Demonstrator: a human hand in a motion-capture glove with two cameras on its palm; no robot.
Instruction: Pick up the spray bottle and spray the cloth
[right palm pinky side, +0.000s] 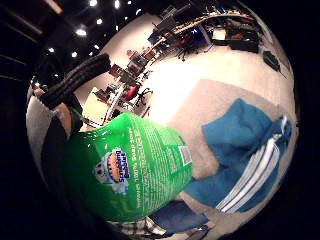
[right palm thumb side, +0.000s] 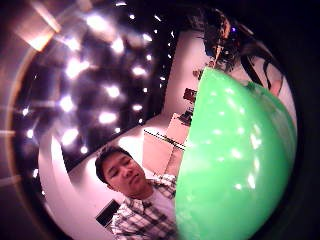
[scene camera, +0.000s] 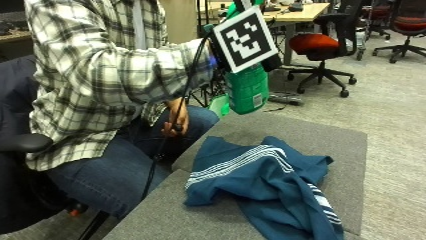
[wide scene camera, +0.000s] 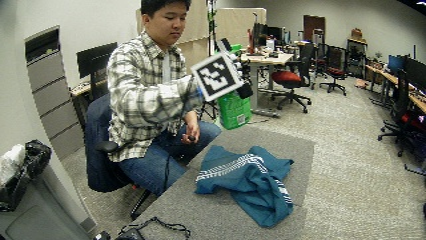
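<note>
In the outside view my gloved right hand grips the neck of a green spray bottle and holds it upright in the air, clear of the table. The bottle hangs over the far left corner of the grey table. A crumpled blue cloth with white stripes lies on the table, below and nearer than the bottle. The bottle's labelled body fills much of the little finger side palm view, with the cloth beyond it. Its green side fills half the thumb side view.
The bare left hand rests at the person's lap beside the table's left edge. An office chair with a red seat and desks stand behind. A black tangle of gear lies at the table's near corner.
</note>
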